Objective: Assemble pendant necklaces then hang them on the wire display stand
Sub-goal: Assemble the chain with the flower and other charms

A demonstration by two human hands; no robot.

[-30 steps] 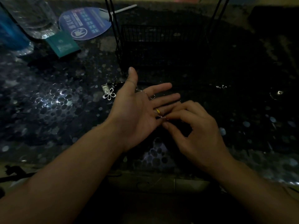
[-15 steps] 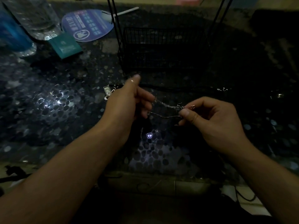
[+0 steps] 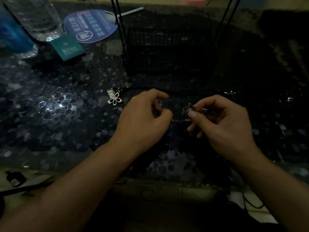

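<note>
The chain (image 3: 179, 121) hangs stretched between your hands: your left hand (image 3: 145, 118) curls round one end, your right hand (image 3: 222, 119) pinches the other, probably to keep it taut for threading. The flower pendant (image 3: 115, 99) lies left of your grip, the wire stand (image 3: 167, 47) beyond.

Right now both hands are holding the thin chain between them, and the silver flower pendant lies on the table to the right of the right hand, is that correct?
Not quite: in the head view the flower pendant lies left of the left hand, not right of the right hand. Both hands do hold the chain.
</note>
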